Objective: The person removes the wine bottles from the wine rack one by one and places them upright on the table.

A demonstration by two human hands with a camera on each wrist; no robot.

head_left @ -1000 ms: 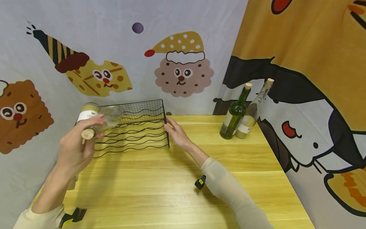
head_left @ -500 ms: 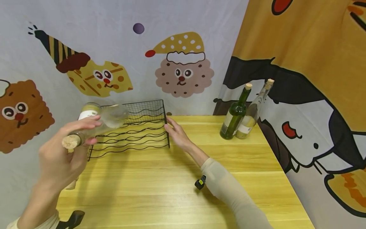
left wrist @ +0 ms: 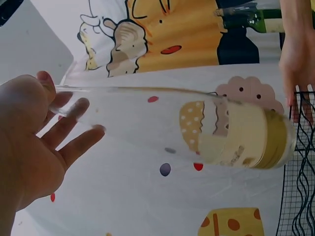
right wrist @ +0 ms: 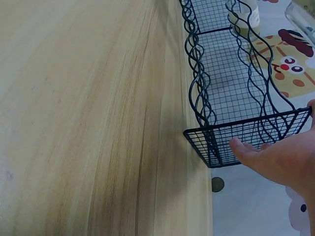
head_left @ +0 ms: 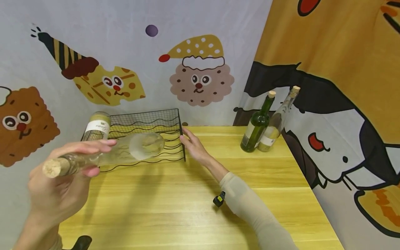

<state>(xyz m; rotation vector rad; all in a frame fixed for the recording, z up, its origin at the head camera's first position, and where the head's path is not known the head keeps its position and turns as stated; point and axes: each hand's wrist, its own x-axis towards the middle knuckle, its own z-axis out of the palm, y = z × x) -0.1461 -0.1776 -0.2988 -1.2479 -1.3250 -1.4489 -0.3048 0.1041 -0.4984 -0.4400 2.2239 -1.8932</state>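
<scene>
My left hand (head_left: 59, 187) holds a clear glass wine bottle (head_left: 145, 146) by its neck, with the cork (head_left: 56, 167) toward me. The bottle is tilted well over, its base pointing right, and overlaps a black wire wine rack (head_left: 162, 119) in the head view. In the left wrist view, its pale label (left wrist: 241, 132) shows near the base. My right hand (head_left: 195, 146) rests against the rack's right end panel, its thumb (right wrist: 241, 147) on the mesh in the right wrist view. A second clear bottle (head_left: 99, 125) with a white label lies at the rack's left end, its neck hidden.
A green corked bottle (head_left: 257, 121) and a clear corked bottle (head_left: 275, 126) stand side by side at the back right. The wooden table (head_left: 193, 208) meets a printed cloth wall (head_left: 125, 31) behind and at the right.
My left hand has moved left and toward me, and the bottle in it has swung so its base points right, more sideways to the head camera. My right hand and the rack have stayed put.
</scene>
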